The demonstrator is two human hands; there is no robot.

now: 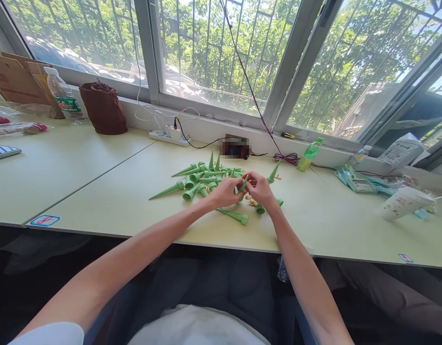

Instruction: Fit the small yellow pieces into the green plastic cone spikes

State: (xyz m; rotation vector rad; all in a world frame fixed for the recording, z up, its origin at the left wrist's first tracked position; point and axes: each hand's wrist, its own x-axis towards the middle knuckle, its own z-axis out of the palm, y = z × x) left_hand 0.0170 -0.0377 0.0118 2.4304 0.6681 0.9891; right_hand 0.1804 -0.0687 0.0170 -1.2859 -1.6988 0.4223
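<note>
My left hand [225, 192] is closed around a green plastic watering spike [243, 184], its pointed tip upward. Fingers of my right hand [260, 189] are pinched together close against that spike; whatever they grip is too small and covered to make out. A pile of similar green spikes [206, 175] lies to the left of and behind my hands, some standing on their caps. One loose spike [234, 216] rests nearer the table's front edge. Small yellow plastic pieces [250, 200] are scattered below my right hand, partly hidden by it.
A power strip [169, 138] with cables runs along the window wall. Behind the pile sits a blurred dark box [236, 146]. To the right are a green bottle [310, 154], plastic packages [357, 180] and a white cup [404, 203]. A brown bag [103, 108] stands at left.
</note>
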